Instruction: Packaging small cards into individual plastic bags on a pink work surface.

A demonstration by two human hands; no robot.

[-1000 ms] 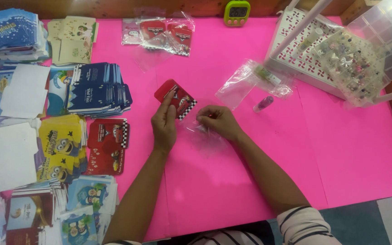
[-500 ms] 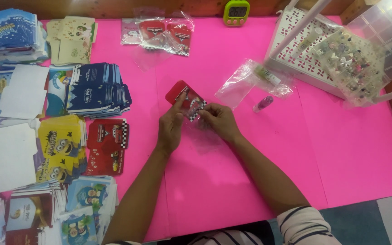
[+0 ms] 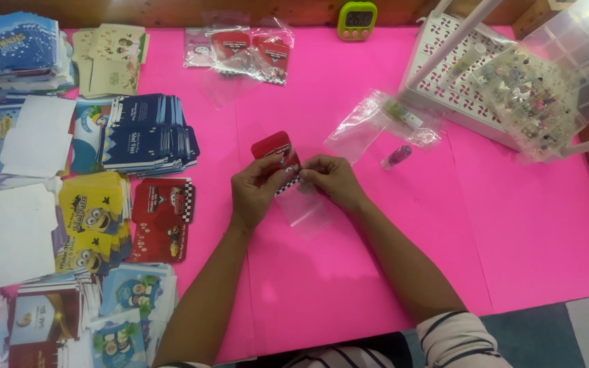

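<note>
The red card (image 3: 275,151) has risen slightly, now pinched by both the left hand (image 3: 257,192) and right hand (image 3: 332,179) above the pink desk (image 3: 512,225), a clear bag (image 3: 305,208) hanging beneath; card stacks (image 3: 146,133) lie left.

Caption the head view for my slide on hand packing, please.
Both hands, left hand and right hand, hold a red card over a clear bag.

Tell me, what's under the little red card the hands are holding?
Under the red card hangs a clear plastic bag, pinched by the left hand and right hand. Fingers cover the card's lower edge.
</note>
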